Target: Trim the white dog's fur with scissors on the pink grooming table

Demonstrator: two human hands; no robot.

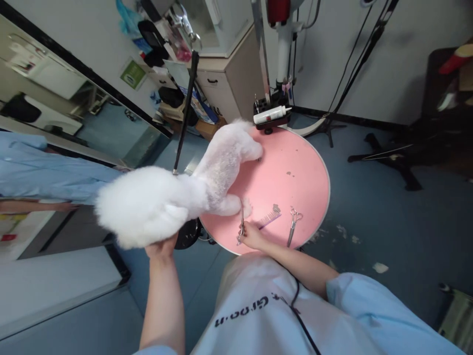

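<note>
White fur (138, 202) hides fingers of yr L hand (162, 246) under dog's (197, 191) head; can't tell grip. Dog's on pink table (273, 172), front paw (232, 204) by scissors (242, 215), yr R hand's (253, 235) fingers curled round handles: sudden jerk cd mean nick.

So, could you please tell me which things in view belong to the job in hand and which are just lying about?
Job in hand:
dog, at the left hand
scissors in the right hand
table
comb, spare scissors (likely; neither held)

Lying about:
blue bag
box
</note>
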